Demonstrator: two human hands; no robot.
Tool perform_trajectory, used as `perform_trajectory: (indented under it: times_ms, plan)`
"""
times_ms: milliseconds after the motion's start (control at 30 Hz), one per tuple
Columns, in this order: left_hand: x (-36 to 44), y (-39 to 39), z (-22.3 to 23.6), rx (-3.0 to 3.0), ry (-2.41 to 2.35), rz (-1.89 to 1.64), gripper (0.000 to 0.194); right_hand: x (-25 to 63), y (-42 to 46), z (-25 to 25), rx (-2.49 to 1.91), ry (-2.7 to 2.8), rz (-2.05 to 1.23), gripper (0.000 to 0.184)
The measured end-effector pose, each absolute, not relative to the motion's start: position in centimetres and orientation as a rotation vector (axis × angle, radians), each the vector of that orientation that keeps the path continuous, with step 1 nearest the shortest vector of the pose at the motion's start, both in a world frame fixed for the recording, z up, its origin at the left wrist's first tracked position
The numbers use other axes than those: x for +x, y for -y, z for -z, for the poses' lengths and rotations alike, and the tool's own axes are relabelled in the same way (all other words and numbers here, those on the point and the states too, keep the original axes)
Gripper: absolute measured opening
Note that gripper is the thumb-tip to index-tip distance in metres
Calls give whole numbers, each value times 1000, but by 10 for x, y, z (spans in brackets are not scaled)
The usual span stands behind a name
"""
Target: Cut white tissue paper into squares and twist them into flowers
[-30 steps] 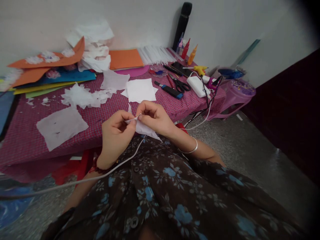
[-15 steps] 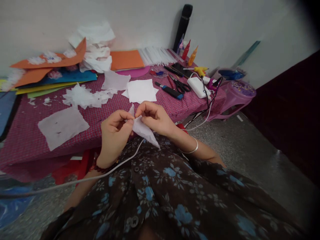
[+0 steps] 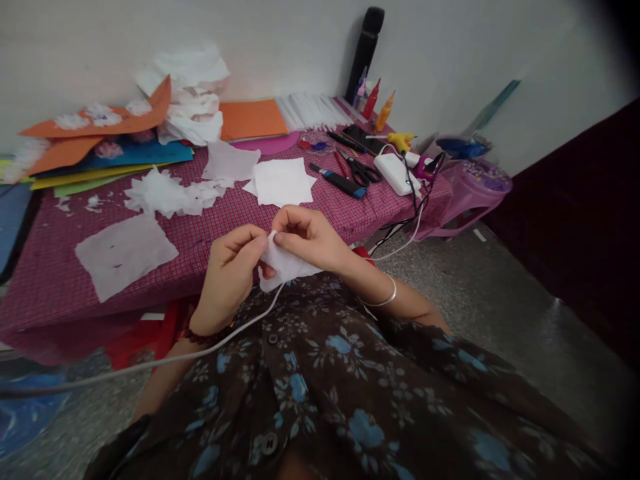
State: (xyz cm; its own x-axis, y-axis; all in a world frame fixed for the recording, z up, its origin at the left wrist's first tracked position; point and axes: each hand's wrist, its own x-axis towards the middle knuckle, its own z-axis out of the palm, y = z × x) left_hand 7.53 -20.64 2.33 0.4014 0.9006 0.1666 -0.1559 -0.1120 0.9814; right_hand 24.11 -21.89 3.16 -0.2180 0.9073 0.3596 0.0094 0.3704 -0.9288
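A piece of thin white tissue paper point(image 3: 287, 264) hangs between my hands, just off the table's front edge. My left hand point(image 3: 231, 270) pinches its left side between thumb and fingers. With thumb and forefinger, my right hand point(image 3: 311, 237) grips the paper's upper edge, close to the left fingertips. The paper looks gathered at the top and spreads out below. On the table to the left lies a flat square of tissue paper point(image 3: 125, 253). Beyond my hands are a small stack of white squares point(image 3: 283, 181) and crumpled, jagged white paper pieces point(image 3: 157, 193).
A utility knife point(image 3: 340, 181), black scissors point(image 3: 363, 172) and a white power strip point(image 3: 397, 175) lie on the checked tablecloth point(image 3: 200, 230). A yellow glue gun point(image 3: 401, 141) sits behind. Coloured sheets point(image 3: 115, 157) are piled at back left. A white cable point(image 3: 240, 330) crosses my lap.
The tissue paper has turned and spread: its pointed lower end swung up, and a wider fold now hangs below the fingers. Both hands still pinch it, and the left sits slightly lower.
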Motion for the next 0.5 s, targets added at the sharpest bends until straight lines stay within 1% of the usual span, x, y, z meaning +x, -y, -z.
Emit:
perform_trajectory:
  times_ms: [100, 167, 233, 300, 367, 500]
  plan:
    - [76, 206, -22, 1415, -742, -1010, 16, 242, 218, -33, -867, 1561, -1041, 14]
    - [76, 205, -21, 1449, -777, -1034, 13, 243, 217, -33, -854, 1568, -1047, 11]
    - [77, 204, -21, 1458, -821, -1061, 10, 244, 215, -32, -811, 1563, -1101, 5]
    - [77, 203, -22, 1427, -857, -1098, 9, 246, 212, -31, -765, 1532, -1212, 5]
    - [77, 200, -24, 1382, -877, -1155, 7, 249, 209, -30, -734, 1499, -1334, 12]
    - [73, 193, -26, 1294, -907, -1284, 5, 257, 204, -27, -712, 1579, -1462, 37]
